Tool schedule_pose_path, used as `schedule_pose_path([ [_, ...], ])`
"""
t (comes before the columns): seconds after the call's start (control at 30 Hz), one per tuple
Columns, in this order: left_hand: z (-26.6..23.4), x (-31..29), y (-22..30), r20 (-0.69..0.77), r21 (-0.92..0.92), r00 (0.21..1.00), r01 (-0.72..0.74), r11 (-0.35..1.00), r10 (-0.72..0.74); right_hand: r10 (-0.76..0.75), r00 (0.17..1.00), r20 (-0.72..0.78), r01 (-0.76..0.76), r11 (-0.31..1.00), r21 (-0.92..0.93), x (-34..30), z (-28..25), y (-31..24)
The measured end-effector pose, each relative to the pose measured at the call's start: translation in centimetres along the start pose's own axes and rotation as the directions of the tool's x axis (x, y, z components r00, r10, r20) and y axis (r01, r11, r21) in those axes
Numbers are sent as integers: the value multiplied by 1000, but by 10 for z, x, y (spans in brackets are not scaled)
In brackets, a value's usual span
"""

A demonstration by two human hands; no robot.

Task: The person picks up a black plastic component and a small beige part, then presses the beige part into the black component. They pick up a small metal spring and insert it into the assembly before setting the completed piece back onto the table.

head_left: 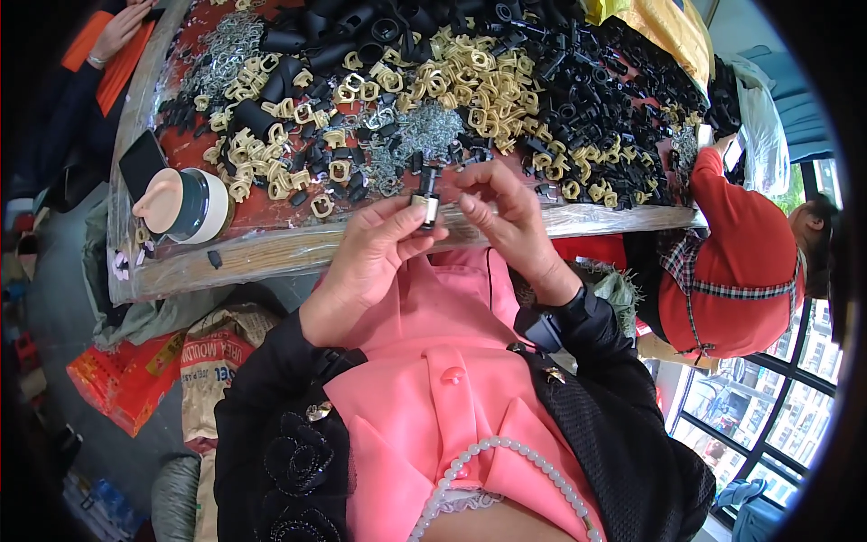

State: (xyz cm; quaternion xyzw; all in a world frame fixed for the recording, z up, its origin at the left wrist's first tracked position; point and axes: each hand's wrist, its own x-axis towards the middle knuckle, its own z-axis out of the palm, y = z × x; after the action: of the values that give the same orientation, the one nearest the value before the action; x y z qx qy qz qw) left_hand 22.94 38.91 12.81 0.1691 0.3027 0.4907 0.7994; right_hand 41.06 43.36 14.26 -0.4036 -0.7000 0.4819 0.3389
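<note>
A string of pale, round beads lies nearest, over a pink collared shirt and an open black jacket. Beyond these, the person's two hands are raised before the near edge of the desk, a wooden-framed one with clear film over its rim and a red top. The left hand has its thumb and fingers clamped on a small black cylindrical part with a whitish patch, held roughly upright between the two hands. The right hand is just beside it, its fingers curled, the thumb and forefinger tips apart.

On the desk's near left stand a dark green and white round container with a peach-coloured disc-like piece against it, and a flat black rectangular device just behind. Past the hands, thin silver metal pieces lie amid cream-coloured plastic ring-shaped parts, with a broad heap of small black parts to the right.

A person in a red top leans at the desk's right side; at the far left corner shows another person's hand.
</note>
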Motion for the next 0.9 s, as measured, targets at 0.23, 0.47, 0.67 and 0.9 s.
schedule_pose_path([
  [0.23, -29, -25, 18, -140, 35, 978, -151, 988, 154, -306, 930, 201, 366, 764, -531, 47, 1, -10],
  [0.47, -36, -36, 24, -206, -17, 960, -200, 980, 192, -341, 891, 299, 438, 477, -762, 102, 37, 13],
  [0.67, -37, -36, 27, -170, -24, 970, -179, 984, 172, -199, 935, 292, 354, 542, -762, 115, 41, 17],
  [0.9, -34, -37, 24, -180, -34, 968, -181, 983, 172, -268, 912, 309, 408, 534, -740, 109, 43, 20],
])
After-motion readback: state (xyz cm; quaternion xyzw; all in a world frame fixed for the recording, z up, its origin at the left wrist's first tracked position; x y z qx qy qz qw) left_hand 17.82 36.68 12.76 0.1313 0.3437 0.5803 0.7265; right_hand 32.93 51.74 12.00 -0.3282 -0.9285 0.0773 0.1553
